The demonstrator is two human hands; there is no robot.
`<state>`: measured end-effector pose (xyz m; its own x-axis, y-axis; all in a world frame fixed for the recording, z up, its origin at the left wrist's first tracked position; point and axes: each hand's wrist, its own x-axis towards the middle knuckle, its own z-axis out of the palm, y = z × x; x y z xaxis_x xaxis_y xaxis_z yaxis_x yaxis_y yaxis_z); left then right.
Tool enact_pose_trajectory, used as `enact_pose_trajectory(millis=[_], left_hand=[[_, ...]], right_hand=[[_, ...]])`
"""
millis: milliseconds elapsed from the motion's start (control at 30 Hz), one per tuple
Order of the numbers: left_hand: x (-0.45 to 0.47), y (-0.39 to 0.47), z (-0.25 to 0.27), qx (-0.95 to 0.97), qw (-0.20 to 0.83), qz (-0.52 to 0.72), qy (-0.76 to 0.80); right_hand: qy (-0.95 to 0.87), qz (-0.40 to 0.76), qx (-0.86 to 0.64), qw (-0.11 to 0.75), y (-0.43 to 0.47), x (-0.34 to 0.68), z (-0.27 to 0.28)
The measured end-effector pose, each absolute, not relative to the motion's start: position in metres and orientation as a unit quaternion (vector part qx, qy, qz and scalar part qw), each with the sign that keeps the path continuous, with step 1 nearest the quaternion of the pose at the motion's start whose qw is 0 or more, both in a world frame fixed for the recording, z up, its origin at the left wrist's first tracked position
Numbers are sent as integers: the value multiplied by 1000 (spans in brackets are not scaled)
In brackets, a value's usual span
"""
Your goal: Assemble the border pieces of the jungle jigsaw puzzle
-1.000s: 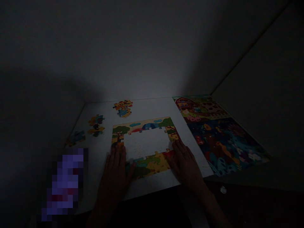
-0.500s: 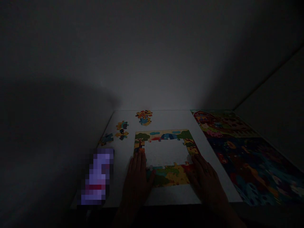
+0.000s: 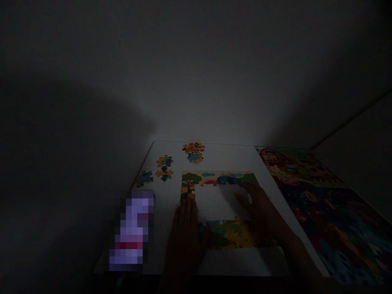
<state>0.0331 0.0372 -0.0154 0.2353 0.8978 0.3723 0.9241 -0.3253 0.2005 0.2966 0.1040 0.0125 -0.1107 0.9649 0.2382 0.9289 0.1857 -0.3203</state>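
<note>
We see our left hand [image 3: 185,228] lying flat, fingers together and stretched out, on the lower left corner of the puzzle frame [image 3: 214,178], a ring of joined border pieces with bare white table [image 3: 171,204] showing in its middle. Our right hand [image 3: 260,206] rests over the frame's right side at about 3 o'clock from that bare middle, fingers spread loosely and gripping nothing that we can make out, though the light is so dim that a small piece under the palm could be hidden. Loose puzzle pieces [image 3: 193,152] sit in a small heap at 12 o'clock from the frame, well apart from it, and two more clusters [image 3: 164,167] lie at 10 o'clock near the table's left edge. A blurred purple object [image 3: 131,230] lies at 9 o'clock from our left hand. Two finished puzzles [image 3: 306,192] lie side by side at 3 o'clock, beyond our right hand.
</note>
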Motion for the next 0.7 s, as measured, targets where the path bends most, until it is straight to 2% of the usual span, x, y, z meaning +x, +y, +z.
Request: enact_pose_trajectory(millis=[233,333,500,700], left_hand=[[36,35,-16,-781,35,-211,-586],[36,34,-14,-781,34,-209,-588],[34,34,-12,-782,-2,-191,-593],[33,32,-13,-784,-13,-182,-594]], right_hand=[[-815,139,-540,160,231,208,21],[-810,142,-537,189,266,189,10],[-807,109,-520,257,279,186,-10],[-791,98,-537,278,274,186,-17]])
